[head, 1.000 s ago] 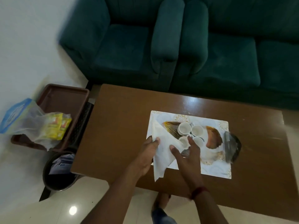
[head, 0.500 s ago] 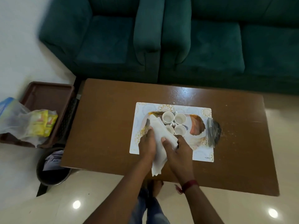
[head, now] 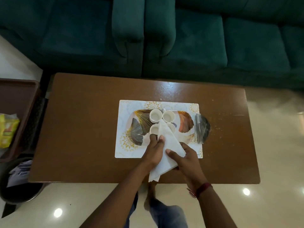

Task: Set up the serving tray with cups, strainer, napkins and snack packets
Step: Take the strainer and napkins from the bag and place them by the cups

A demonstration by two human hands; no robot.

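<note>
A serving tray (head: 138, 129) with gold and grey leaf prints lies on a white placemat (head: 130, 150) on the brown table. Several small white cups (head: 155, 115) stand clustered on the tray. A white napkin (head: 166, 145) is held folded into a long triangle, its tip lying over the near cups. My left hand (head: 155, 150) pinches its left edge and my right hand (head: 185, 159) grips its right side. A clear plastic packet (head: 202, 127) rests at the tray's right end. The strainer is not visible.
The brown table (head: 82, 129) stands before green sofas (head: 148, 38). At left a brown bin (head: 18, 112) holds yellow snack packets (head: 7, 130), with a dark round waste bin (head: 19, 181) below it. My legs show under the table's near edge.
The napkin has been folded narrower into a tighter triangle, and both hands have closed in on it. The camera has shifted, so the table sits more centred.
</note>
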